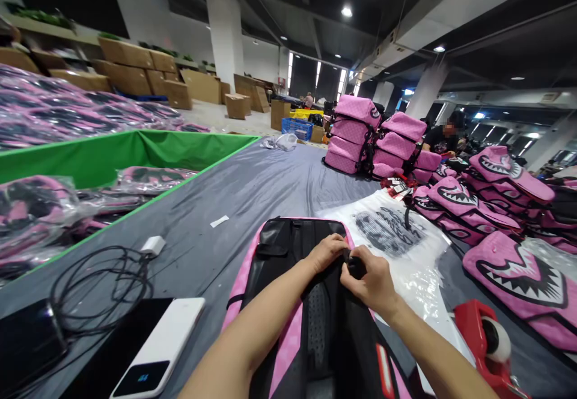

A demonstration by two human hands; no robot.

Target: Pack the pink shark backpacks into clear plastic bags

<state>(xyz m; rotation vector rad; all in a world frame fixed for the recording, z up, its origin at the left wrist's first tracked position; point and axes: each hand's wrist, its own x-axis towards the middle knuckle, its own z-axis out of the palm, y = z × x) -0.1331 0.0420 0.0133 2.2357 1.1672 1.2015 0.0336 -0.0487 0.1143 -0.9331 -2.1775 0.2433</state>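
A pink and black backpack point(293, 237) lies in front of me on the grey-covered table, its black padded back and straps facing up. My left hand point(330, 253) reaches across it, fingers closed on the upper right edge. Just to the right, my right hand point(372, 279) pinches a small dark rounded piece point(356, 267) at that same edge. It looks like a bunched strap, though the fingers partly cover it. Both hands are close together, their fingertips almost meeting.
Left are a white power bank point(169, 339), black cables point(103, 285) and a green-edged bin point(198, 146) of bagged goods. Right are a white plastic bag point(424, 261), a red tape dispenser point(473, 327) and shark-mouth backpacks point(523, 267). Stacked pink bags point(351, 134) and a person point(439, 137) are farther back.
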